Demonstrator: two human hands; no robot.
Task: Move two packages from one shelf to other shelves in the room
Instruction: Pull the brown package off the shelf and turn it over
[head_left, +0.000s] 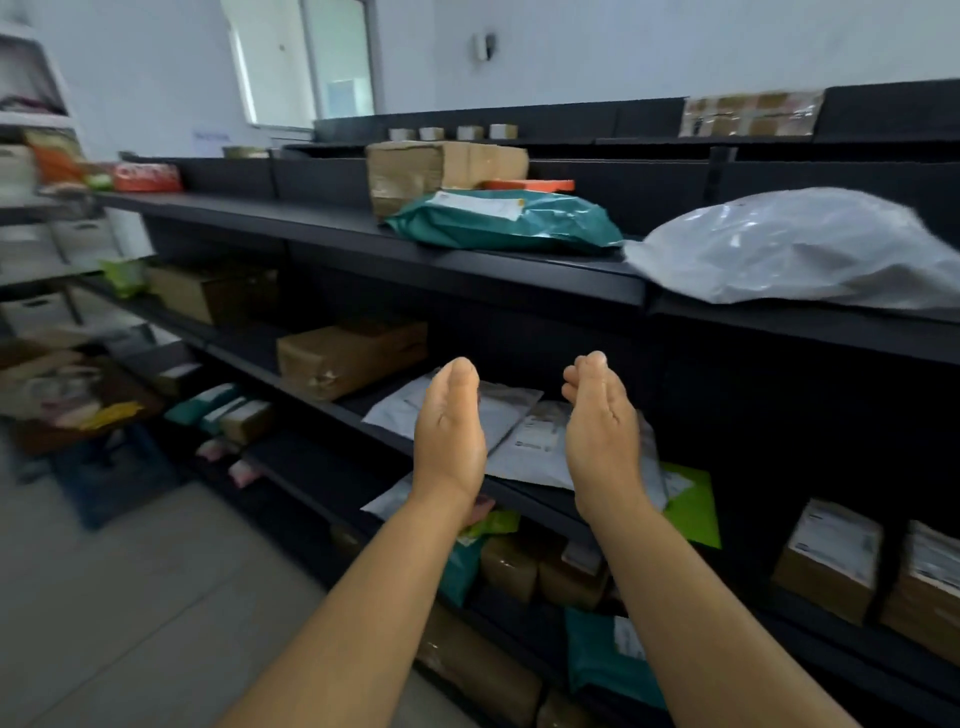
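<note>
Left hand (451, 431), right hand (597, 431): open, empty, flanking grey mailer (530, 441) lying directly beyond; probably equidistant, view blurred.

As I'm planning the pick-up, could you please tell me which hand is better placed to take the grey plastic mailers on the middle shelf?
Probably the right hand: it hangs open directly over the flat grey plastic mailers. The left hand, also open, hovers over their left edge.

Shelves (467, 265) matt black metal, grey bag (795, 249) and teal mailer (519, 226) glossy crinkled plastic, boxes (353, 358) brown cardboard under shiny tape.
</note>
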